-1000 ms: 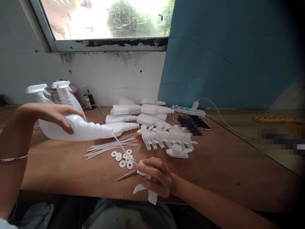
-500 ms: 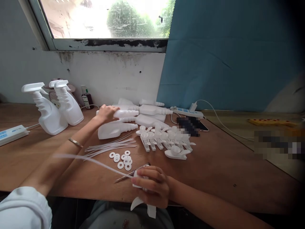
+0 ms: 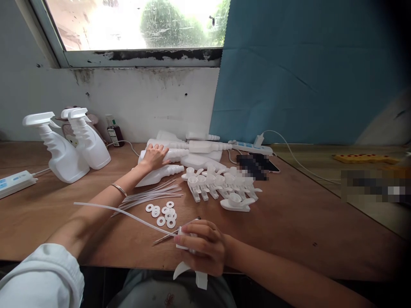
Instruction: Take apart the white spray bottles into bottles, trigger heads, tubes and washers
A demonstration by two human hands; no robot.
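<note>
My right hand [image 3: 204, 247] is closed around a white trigger spray head [image 3: 201, 280], low over the table's front edge. From it a long translucent dip tube [image 3: 128, 215] sticks out to the left; the joint is partly covered by my fingers. My left hand [image 3: 155, 157] reaches across to the pile, its fingers curled over a white plastic bottle [image 3: 177, 154] lying on its side. Other white bottles [image 3: 205, 146] lie around it. Between my arms are loose dip tubes [image 3: 154, 196], several white washers [image 3: 161, 221] and a pair of tweezers-like metal tool [image 3: 163, 238], partly hidden by my right hand.
Several spray heads [image 3: 221, 184] stand grouped right of the tubes. Two assembled spray bottles [image 3: 69, 160] stand at left, near a power strip [image 3: 16, 183] and a dark glass bottle [image 3: 114, 133]. Another power strip [image 3: 250, 148] and a phone [image 3: 271, 163] lie at back right.
My left hand has shifted right along the bottle, which has moved slightly right. The right hand keeps hold of the spray head and tube. The view has shifted a little.
</note>
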